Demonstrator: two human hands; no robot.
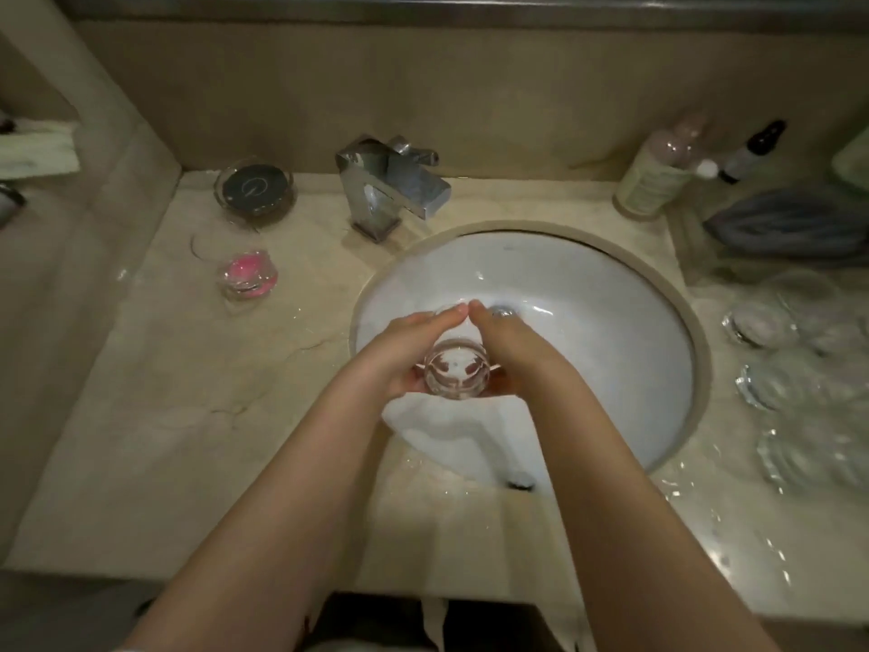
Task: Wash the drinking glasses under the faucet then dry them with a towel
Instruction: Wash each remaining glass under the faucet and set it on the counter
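Note:
A clear drinking glass lies between both hands over the white sink basin, its thick base turned toward me. My left hand wraps the glass from the left and my right hand from the right, fingertips meeting above it. A white towel hangs under the hands over the basin's near rim. The chrome faucet stands behind the basin; I see no water stream. Several more clear glasses stand on the wet counter at the right.
A glass dish with a dark disc and a small glass jar with a pink thing sit on the left counter. Bottles and a dark folded cloth stand at the back right. The beige counter is wet.

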